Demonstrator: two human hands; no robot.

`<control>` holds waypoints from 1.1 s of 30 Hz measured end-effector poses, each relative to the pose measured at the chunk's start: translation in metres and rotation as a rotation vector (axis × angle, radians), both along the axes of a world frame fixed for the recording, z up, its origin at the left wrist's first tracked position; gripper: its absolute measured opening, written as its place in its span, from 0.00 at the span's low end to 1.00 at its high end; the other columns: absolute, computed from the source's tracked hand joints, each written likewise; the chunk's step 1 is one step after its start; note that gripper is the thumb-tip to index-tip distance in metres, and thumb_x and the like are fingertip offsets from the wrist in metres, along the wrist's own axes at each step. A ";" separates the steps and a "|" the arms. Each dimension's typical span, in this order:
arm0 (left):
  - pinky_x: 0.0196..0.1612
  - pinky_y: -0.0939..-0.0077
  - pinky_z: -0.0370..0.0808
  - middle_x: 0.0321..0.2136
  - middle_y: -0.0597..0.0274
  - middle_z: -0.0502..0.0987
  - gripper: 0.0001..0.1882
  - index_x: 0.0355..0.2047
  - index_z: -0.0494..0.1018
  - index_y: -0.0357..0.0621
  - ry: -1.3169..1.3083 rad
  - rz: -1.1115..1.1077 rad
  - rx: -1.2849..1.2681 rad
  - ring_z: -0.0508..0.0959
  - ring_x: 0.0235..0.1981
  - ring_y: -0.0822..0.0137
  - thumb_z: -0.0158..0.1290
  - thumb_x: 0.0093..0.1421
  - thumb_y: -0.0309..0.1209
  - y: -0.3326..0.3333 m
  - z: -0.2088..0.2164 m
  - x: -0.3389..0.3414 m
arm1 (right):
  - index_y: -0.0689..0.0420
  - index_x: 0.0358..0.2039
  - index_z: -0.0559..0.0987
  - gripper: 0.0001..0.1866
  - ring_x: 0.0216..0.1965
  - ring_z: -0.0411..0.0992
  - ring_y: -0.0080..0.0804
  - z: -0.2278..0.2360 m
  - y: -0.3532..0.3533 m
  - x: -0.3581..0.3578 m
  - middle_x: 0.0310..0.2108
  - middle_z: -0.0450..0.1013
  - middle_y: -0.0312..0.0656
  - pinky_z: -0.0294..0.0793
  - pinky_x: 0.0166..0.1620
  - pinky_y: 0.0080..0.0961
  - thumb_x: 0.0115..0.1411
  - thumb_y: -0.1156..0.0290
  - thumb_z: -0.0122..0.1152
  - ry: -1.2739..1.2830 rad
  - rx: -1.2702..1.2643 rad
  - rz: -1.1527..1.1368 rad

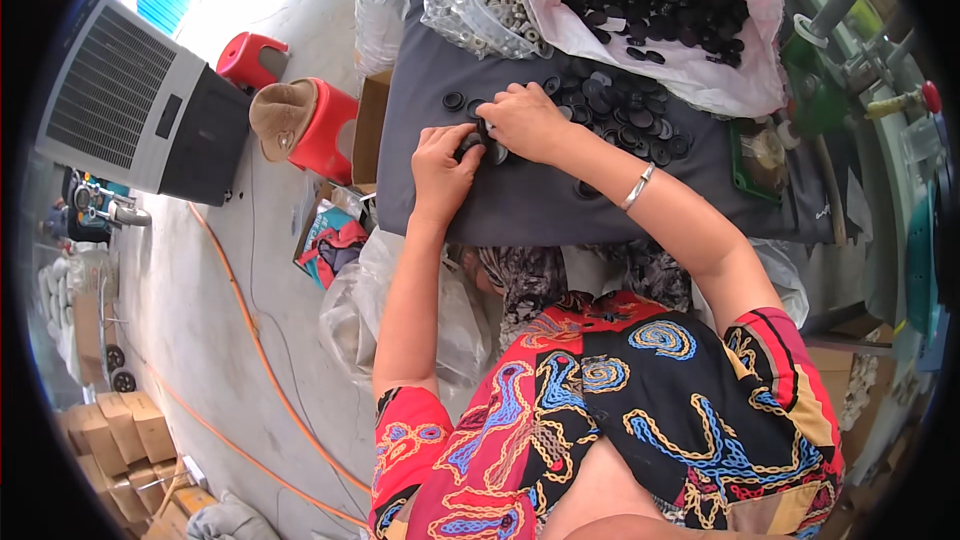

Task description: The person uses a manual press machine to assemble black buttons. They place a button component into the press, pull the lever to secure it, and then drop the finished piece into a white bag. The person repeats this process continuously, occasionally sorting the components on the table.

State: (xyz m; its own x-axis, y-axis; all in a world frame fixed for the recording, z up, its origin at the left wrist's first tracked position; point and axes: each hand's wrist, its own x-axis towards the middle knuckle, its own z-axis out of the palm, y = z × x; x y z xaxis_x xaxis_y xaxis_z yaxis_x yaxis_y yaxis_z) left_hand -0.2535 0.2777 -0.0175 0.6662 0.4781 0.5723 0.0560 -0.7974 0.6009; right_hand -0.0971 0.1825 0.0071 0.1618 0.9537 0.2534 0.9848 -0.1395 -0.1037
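At the left side of the grey cloth-covered table, my left hand [442, 170] is closed on a small black round cap [468, 144] between thumb and fingers. Close beside it, my right hand [527, 123] is pinched, its fingertips over small dark pieces; what they hold is mostly hidden. A loose black ring-shaped cap [453, 101] lies just beyond my hands. To the right spreads a pile of black round caps [640, 120], some showing greyish faces. Behind it, a white woven sack [690, 75] stands open, full of similar black caps [655, 0].
A clear plastic bag of small metal parts [500, 15] rests at the table's back edge. Green machinery [812, 80] and a green tray [757, 158] are at the right. Red stools [325, 130], a cardboard box [370, 130] and an air cooler [150, 90] stand left. An orange hose [245, 315] crosses the floor.
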 end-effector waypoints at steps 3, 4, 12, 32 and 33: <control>0.44 0.69 0.74 0.34 0.55 0.81 0.12 0.37 0.81 0.40 -0.023 0.031 -0.212 0.78 0.38 0.59 0.63 0.50 0.27 0.004 0.000 -0.006 | 0.49 0.44 0.80 0.15 0.42 0.73 0.38 -0.004 0.001 0.003 0.34 0.76 0.38 0.68 0.46 0.38 0.55 0.66 0.63 0.023 0.010 0.026; 0.44 0.70 0.74 0.34 0.55 0.81 0.12 0.37 0.81 0.39 -0.024 0.046 -0.289 0.78 0.38 0.60 0.63 0.51 0.27 0.006 -0.001 -0.010 | 0.49 0.44 0.80 0.15 0.42 0.73 0.38 -0.003 0.000 0.003 0.33 0.76 0.38 0.68 0.46 0.38 0.55 0.66 0.63 0.041 0.032 0.041; 0.44 0.66 0.73 0.31 0.57 0.80 0.08 0.33 0.81 0.41 0.070 0.211 0.200 0.77 0.37 0.57 0.62 0.52 0.28 0.046 -0.010 -0.006 | 0.55 0.35 0.79 0.08 0.32 0.76 0.47 0.003 0.011 0.027 0.26 0.76 0.47 0.75 0.38 0.43 0.57 0.67 0.58 0.151 0.269 0.097; 0.44 0.65 0.69 0.33 0.62 0.81 0.12 0.35 0.80 0.41 0.097 -0.134 0.270 0.77 0.40 0.61 0.63 0.48 0.27 -0.017 0.007 -0.004 | 0.54 0.30 0.78 0.05 0.40 0.76 0.43 -0.014 0.049 0.059 0.32 0.77 0.44 0.70 0.47 0.43 0.57 0.72 0.53 -0.166 0.144 0.091; 0.44 0.65 0.69 0.32 0.61 0.81 0.11 0.34 0.80 0.40 0.066 -0.115 0.256 0.77 0.39 0.61 0.63 0.49 0.27 -0.016 0.006 -0.004 | 0.54 0.30 0.78 0.05 0.41 0.76 0.43 -0.014 0.043 0.060 0.33 0.76 0.44 0.69 0.47 0.42 0.58 0.72 0.53 -0.139 0.127 0.097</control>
